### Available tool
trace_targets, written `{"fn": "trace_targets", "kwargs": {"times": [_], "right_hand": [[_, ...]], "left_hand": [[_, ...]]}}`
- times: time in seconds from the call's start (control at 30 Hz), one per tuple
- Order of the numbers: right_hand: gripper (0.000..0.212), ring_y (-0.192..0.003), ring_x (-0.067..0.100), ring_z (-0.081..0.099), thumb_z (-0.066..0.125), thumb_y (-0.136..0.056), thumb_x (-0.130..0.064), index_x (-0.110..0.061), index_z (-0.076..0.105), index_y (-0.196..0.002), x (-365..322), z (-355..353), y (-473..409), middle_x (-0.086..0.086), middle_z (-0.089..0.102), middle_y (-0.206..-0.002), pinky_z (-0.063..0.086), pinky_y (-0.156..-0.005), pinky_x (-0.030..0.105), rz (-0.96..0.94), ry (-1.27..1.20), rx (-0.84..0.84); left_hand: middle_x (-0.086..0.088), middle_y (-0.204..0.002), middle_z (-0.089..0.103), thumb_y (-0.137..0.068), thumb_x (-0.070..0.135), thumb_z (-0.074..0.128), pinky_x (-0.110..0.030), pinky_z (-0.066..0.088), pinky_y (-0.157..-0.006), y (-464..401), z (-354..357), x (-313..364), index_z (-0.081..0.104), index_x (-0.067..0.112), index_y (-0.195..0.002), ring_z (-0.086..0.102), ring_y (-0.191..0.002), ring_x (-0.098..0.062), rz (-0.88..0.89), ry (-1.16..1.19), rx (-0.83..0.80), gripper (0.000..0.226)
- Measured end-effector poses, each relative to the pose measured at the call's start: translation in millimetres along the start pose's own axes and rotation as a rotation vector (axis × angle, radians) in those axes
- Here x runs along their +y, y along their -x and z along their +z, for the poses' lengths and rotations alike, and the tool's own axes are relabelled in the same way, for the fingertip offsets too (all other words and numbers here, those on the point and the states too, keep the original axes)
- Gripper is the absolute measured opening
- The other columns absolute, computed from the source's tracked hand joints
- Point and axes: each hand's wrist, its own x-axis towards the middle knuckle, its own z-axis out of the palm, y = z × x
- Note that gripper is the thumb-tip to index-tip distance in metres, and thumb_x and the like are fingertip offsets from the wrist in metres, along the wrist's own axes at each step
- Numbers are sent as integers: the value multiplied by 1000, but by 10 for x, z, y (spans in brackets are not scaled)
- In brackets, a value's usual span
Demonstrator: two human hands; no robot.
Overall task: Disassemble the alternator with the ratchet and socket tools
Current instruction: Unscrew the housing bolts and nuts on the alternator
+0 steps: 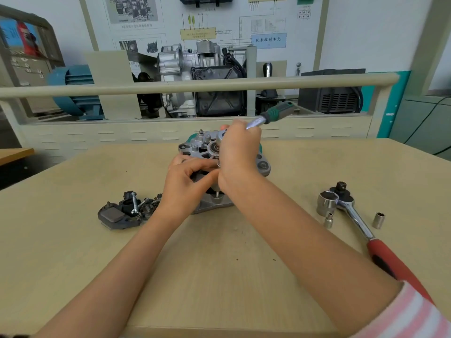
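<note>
Part-stripped: removed parts lie lower left; left hand steadies alternator, right hand grips ratchet; housing remains assembled.

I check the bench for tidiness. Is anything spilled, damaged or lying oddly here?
Nothing is damaged. Small dark crumbs dot the table, and the loose sockets stand beside the red ratchet.
</note>
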Motion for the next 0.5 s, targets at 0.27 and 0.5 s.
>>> {"fn": "trace_targets", "kwargs": {"times": [0.27, 0.5], "right_hand": [[15, -34, 10, 40, 33, -95, -9, -9, 44, -85, -327, 10, -103, 3, 43, -53, 34, -37, 16, 173, 308, -361], [22, -48, 13, 46, 45, -86, -8, -12, 35, -67, -279, 41, -154, 0, 46, -60, 32, -44, 23, -320, 1044, -390]], "left_hand": [[20, -79, 62, -76, 25, 73, -15, 39, -82, 2, 17, 17, 65, 36, -80, 46, -98, -12, -51, -17, 28, 14], [18, -82, 61, -81, 20, 70, -24, 37, -89, 12, 9, 49, 68, 28, -89, 43, -101, -15, -41, -35, 1, 12]]}}
